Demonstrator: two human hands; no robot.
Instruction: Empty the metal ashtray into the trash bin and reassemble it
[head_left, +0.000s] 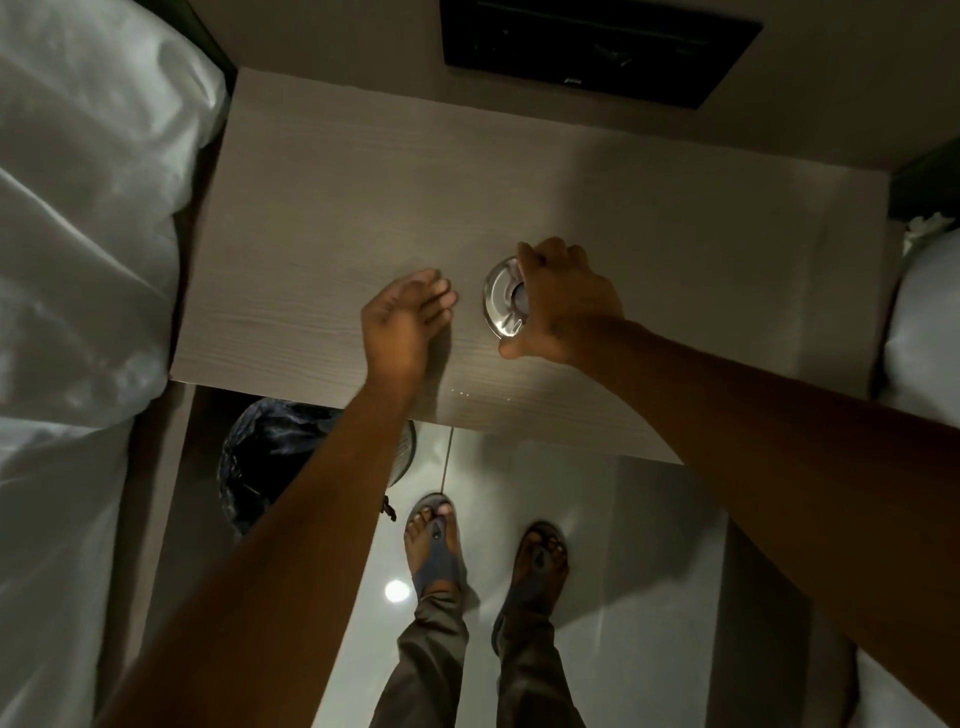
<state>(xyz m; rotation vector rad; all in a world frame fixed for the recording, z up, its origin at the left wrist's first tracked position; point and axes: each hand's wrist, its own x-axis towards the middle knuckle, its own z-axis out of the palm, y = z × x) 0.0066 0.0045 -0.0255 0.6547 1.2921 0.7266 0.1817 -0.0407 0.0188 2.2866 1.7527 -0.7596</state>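
Observation:
A round metal ashtray (500, 301) sits on the pale wooden table (311, 249), right of centre. My right hand (558, 301) covers its right half from above, fingers and thumb closed around its rim. My left hand (402, 322) hovers just left of the ashtray, fingers apart, holding nothing and not touching it. The trash bin (265, 457), lined with a dark plastic bag, stands on the floor under the table's near left edge, partly hidden by my left forearm.
A bed with white sheets (78, 260) runs along the left. Another white bed or pillow (919, 322) lies at the right. A dark panel (597, 47) hangs on the wall behind the table. My sandalled feet (488, 551) stand on glossy floor tiles.

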